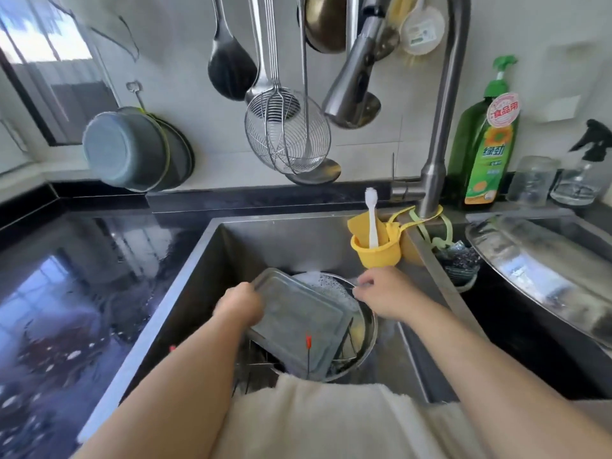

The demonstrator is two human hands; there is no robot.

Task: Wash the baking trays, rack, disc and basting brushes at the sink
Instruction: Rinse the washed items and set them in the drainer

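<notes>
Steel rectangular baking tray (298, 321) tilted over the round metal basin (369, 329) in the sink (205, 276) | left hand (240, 306) grips its near-left edge, long axis running away rightward | right hand (384, 294) beyond far corner, apparently pinching something thin, unclear.

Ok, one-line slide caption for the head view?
Left hand grips a tray in the sink; right hand at the bowl rim.

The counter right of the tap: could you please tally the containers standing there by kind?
Green dish soap bottle: 1
Clear glass jar: 1
Clear spray bottle with black trigger: 1
Total: 3
</notes>
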